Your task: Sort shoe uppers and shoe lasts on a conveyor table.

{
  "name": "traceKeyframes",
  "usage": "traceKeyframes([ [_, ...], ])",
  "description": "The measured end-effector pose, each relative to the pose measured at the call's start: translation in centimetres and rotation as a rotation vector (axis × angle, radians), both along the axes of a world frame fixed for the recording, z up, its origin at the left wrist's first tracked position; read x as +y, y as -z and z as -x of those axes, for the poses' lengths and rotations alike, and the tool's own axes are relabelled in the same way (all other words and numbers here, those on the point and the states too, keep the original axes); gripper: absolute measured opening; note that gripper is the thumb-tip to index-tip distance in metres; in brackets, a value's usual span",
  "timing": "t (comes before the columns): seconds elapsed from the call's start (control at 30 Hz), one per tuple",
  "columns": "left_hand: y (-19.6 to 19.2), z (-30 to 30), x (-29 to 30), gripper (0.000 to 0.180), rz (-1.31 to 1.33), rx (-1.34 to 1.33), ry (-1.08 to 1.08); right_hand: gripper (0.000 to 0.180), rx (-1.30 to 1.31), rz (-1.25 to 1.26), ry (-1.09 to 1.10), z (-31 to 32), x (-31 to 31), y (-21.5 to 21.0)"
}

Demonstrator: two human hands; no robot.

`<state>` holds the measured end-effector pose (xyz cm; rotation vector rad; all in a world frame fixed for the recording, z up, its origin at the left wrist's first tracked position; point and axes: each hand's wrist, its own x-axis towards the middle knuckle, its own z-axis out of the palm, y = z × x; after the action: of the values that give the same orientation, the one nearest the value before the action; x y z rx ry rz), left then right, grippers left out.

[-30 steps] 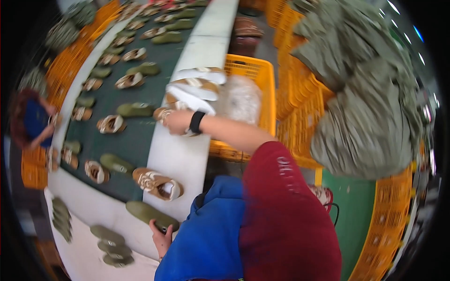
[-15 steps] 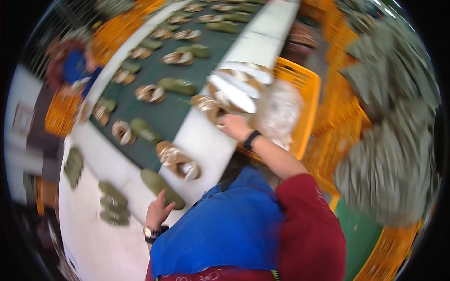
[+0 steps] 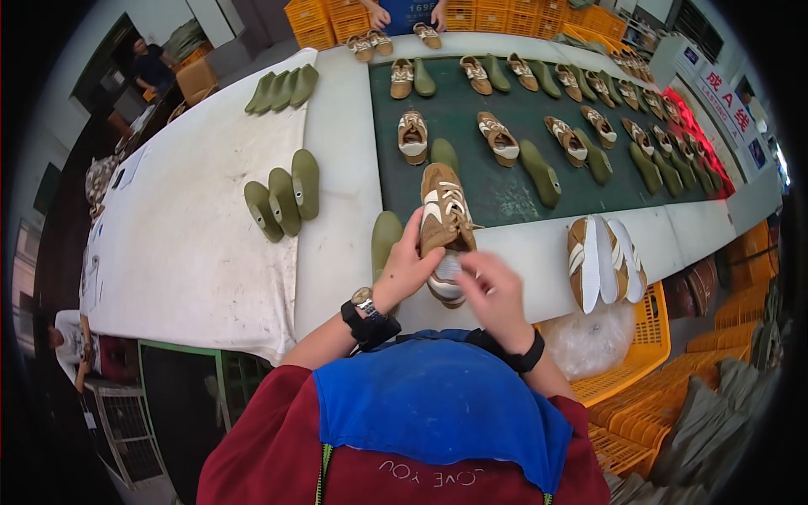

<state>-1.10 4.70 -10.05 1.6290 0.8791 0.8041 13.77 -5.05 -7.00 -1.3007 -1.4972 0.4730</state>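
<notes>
We grasp the tan sneaker (image 3: 445, 220) with left hand (image 3: 407, 271) fingers; right hand (image 3: 495, 292) pinches its heel; it may tip onto the green last (image 3: 385, 240).

shoe (image 3: 446, 220) heel hidden behind fingers (image 3: 488, 273)

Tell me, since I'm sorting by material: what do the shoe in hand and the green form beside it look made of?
Shoe upper: matte tan, suede-like material with smooth white strips, likely leather or synthetic; laces look woven. Green shoe last: smooth, evenly coloured, slightly glossy, probably moulded plastic. Left hand grips the shoe; right hand touches its heel end.
</notes>
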Motion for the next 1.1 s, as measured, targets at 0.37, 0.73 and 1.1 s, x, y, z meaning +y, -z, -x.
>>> traceKeyframes([
  [0.37,-3.8,1.5,-0.8,0.038,-0.798,0.280,-0.164,0.042,-0.164,-0.028,0.076,-0.1,3.3,-1.1],
  [0.73,-2.2,2.7,-0.7,0.018,-0.647,0.266,-0.128,0.032,-0.319,0.082,-0.006,1.6,3.0,1.6],
  [1.1,-2.1,4.6,0.2,0.027,-0.515,0.216,-0.126,0.021,-0.268,0.057,-0.206,2.9,4.2,2.1],
])
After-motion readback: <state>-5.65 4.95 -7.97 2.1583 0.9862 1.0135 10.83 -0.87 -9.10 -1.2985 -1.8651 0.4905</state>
